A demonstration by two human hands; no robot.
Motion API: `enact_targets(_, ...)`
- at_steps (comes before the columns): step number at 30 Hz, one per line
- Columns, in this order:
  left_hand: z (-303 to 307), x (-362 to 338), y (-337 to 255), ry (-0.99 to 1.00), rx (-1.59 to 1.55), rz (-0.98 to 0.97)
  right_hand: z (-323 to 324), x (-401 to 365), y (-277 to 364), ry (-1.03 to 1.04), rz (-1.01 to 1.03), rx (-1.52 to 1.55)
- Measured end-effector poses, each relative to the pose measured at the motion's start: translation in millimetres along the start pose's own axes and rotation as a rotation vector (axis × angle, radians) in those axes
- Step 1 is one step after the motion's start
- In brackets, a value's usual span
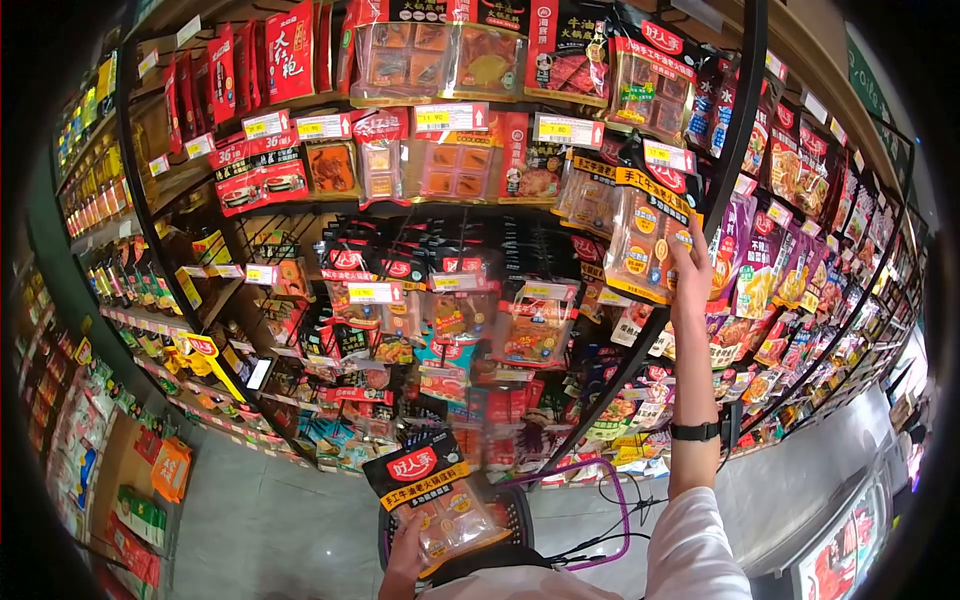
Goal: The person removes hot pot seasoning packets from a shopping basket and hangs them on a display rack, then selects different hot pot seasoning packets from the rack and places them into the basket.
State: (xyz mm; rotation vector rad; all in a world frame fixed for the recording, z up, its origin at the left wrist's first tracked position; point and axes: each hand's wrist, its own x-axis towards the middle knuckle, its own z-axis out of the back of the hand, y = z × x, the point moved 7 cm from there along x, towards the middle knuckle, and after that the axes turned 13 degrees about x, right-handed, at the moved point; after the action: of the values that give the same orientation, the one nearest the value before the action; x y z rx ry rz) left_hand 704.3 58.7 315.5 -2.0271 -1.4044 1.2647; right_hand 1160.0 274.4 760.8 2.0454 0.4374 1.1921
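My right hand [690, 275] is raised to the shelf and grips a clear hot-pot seasoning packet [643, 238] with a black and orange header, hanging among others like it. My left hand [408, 553] is low at the bottom of the view and holds a matching packet [438, 495] with a black top and red logo. That packet is tilted over a black shopping basket [510, 505] with a purple handle [615, 500]. A black band sits on my right wrist [695, 431].
Curved store shelves [440, 200] full of red, black and clear sauce packets with yellow price tags fill the view. Bottles line the racks at the left [110, 180]. A freezer case [850, 540] stands at the lower right. Grey floor lies below.
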Motion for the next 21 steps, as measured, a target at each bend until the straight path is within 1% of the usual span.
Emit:
enact_targets(2,-2,-1,-2,-0.012,0.003,-0.011,-7,-13,15,0.007,-0.106,-0.002)
enact_targets(7,3,-1,3,-0.034,0.031,-0.016,-14,-2,12,0.012,-0.020,-0.013)
enact_targets(8,11,5,11,-0.028,0.032,-0.010,-12,4,6,-0.009,-0.068,0.030)
enact_targets(10,9,4,7,-0.026,0.034,-0.015,-11,16,-4,-0.049,-0.160,0.118)
enact_targets(12,3,-1,4,-0.040,0.031,-0.037,-14,21,-6,-0.064,-0.215,0.193)
enact_targets(14,9,2,9,-0.067,0.030,-0.004,-20,21,-7,-0.070,-0.265,0.267)
enact_targets(15,13,3,13,-0.081,0.029,0.013,-21,22,-9,-0.052,-0.273,0.248)
enact_targets(18,17,6,17,-0.062,0.018,-0.018,-12,31,-27,0.000,-0.287,0.193)
enact_targets(20,10,3,11,-0.050,0.002,-0.015,-6,37,-39,0.039,-0.284,0.165)
enact_targets(21,6,0,8,-0.043,-0.005,-0.014,-19,19,-19,0.014,-0.335,0.158)
